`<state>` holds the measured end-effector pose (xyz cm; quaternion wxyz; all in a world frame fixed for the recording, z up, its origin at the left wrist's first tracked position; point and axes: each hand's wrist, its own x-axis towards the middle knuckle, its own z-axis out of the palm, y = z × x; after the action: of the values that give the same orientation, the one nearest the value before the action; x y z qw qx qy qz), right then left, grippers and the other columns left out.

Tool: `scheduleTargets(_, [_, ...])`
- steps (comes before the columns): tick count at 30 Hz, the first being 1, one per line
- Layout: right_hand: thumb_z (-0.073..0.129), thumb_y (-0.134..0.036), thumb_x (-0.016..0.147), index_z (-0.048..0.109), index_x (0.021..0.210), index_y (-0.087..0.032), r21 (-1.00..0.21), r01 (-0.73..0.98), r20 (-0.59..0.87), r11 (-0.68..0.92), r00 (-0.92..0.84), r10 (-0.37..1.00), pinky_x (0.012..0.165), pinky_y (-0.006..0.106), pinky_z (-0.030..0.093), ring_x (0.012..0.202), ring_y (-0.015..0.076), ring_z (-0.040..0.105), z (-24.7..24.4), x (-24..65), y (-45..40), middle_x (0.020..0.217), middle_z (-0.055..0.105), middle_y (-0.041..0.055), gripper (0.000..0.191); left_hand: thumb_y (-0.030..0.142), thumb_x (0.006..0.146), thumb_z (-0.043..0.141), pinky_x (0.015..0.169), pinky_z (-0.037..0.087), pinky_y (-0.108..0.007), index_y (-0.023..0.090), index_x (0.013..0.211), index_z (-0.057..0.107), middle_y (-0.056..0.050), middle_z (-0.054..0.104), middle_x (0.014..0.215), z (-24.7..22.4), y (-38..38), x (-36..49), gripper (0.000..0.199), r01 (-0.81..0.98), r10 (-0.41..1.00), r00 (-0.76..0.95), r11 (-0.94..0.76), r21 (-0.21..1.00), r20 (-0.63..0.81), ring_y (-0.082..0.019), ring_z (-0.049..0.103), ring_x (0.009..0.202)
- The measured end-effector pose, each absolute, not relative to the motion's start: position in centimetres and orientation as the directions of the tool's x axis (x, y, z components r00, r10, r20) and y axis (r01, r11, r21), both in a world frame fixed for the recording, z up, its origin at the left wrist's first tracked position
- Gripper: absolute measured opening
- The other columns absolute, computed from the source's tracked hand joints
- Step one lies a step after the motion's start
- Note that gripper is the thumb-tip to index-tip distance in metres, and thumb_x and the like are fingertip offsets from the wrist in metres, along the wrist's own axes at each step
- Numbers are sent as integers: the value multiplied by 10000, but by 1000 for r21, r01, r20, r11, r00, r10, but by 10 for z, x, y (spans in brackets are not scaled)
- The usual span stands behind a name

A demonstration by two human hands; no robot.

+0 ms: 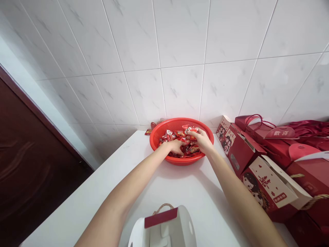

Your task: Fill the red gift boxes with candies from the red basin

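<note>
A round red plastic basket point(158, 128) stands on the white table near the tiled wall, with many small red wrapped packets point(180, 134) inside. My left hand point(177, 147) reaches into the basket among the packets, its fingers bent around something too small to make out. Over the basket's right side, my right hand point(202, 139) pinches a red packet point(190, 129) between thumb and fingers. An open white box point(160, 233) with a dark red flap and a rope handle is at the table's near edge, between my forearms.
Red and cream gift boxes point(269, 181) crowd the right side of the table point(118, 164). Dark red cloth point(308, 128) lies behind them. A few small red items point(148, 131) lie behind the basket's left rim. A dark door point(33, 164) is at the left.
</note>
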<state>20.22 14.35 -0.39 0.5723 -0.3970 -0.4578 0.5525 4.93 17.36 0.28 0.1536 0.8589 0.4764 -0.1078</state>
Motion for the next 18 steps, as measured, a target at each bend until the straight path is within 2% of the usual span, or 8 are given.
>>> scheduleTargets(2, [778, -289, 628, 602, 852, -180, -961, -266, 87, 77, -26, 996, 420, 207, 433, 512, 132, 639, -5, 202, 144, 791, 716, 21, 306, 343, 722, 695, 863, 510, -310, 248, 1321, 593, -80, 704, 1181, 4, 172, 52, 615, 870, 798, 486, -481, 110, -358, -278, 657, 1065])
scheduleTargets(5, [775, -291, 632, 615, 878, -179, -961, -262, 98, 86, -31, 995, 425, 203, 437, 513, 129, 640, -6, 203, 145, 786, 714, 18, 314, 325, 730, 694, 823, 525, -327, 205, 1156, 682, -104, 727, 1092, 6, 169, 55, 442, 897, 822, 427, -438, 60, -377, -286, 677, 989])
scheduleTargets(10, [780, -293, 634, 630, 905, -179, -964, -251, 99, 86, -40, 994, 430, 203, 442, 530, 133, 648, -5, 202, 144, 797, 717, 25, 330, 270, 721, 689, 761, 531, -318, 206, 953, 722, -76, 745, 916, 9, 166, 55, 243, 904, 829, 415, -421, 70, -374, -261, 691, 862])
scheduleTargets(14, [785, -291, 627, 625, 895, -180, -963, -258, 91, 80, -31, 995, 437, 207, 446, 544, 137, 649, -3, 202, 142, 786, 711, 21, 331, 243, 710, 689, 701, 520, -275, 216, 932, 720, -41, 738, 859, 9, 166, 52, 225, 894, 814, 442, -435, 109, -378, -227, 687, 800])
scheduleTargets(18, [788, -289, 620, 612, 847, -185, -960, -271, 85, 75, -26, 996, 443, 216, 452, 543, 135, 633, -2, 201, 140, 744, 695, 12, 306, 230, 706, 693, 717, 520, -265, 219, 958, 722, -33, 738, 822, 7, 165, 50, 254, 885, 804, 460, -450, 120, -376, -222, 689, 784])
